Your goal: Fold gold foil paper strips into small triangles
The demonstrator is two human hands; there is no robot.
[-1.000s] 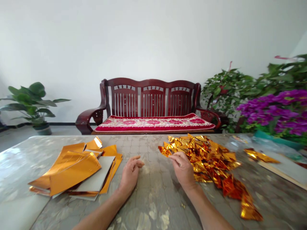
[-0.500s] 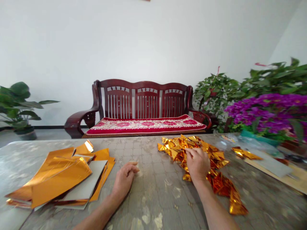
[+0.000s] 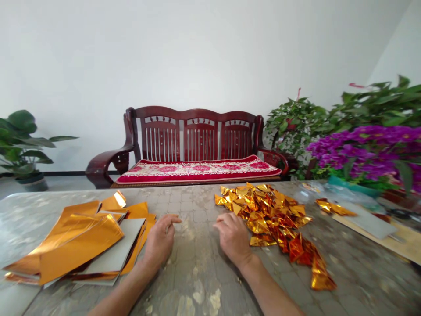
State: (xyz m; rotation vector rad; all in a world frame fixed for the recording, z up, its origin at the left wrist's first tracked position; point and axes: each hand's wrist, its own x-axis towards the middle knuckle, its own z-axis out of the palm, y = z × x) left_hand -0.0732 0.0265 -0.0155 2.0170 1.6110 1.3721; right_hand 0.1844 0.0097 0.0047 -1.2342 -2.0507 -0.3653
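Note:
My left hand (image 3: pixel 161 237) is over the table beside the stack of gold foil sheets (image 3: pixel 82 245). Its index finger is stretched out to the right, and no object shows in it. My right hand (image 3: pixel 233 237) hovers left of a heap of folded gold foil pieces (image 3: pixel 263 210), apart from my left hand. Its fingers are loosely bent, with nothing visible in them; the thumb is mostly hidden. The stack's sheets have gold faces and pale grey backs, and some lie askew. The heap's shiny, pointed pieces trail toward the near right.
The patterned table (image 3: pixel 194 272) lies between stack and heap. At right are a grey flat piece (image 3: pixel 371 221), one foil piece (image 3: pixel 335 208), clear plastic (image 3: pixel 322 193) and purple flowers (image 3: pixel 365 149). A wooden bench (image 3: pixel 197 136) stands behind, with a potted plant (image 3: pixel 26 149) at left.
My right hand has moved left, away from the foil heap toward the table's middle. My left hand has shifted slightly left, closer to the sheets. The view has shifted a little.

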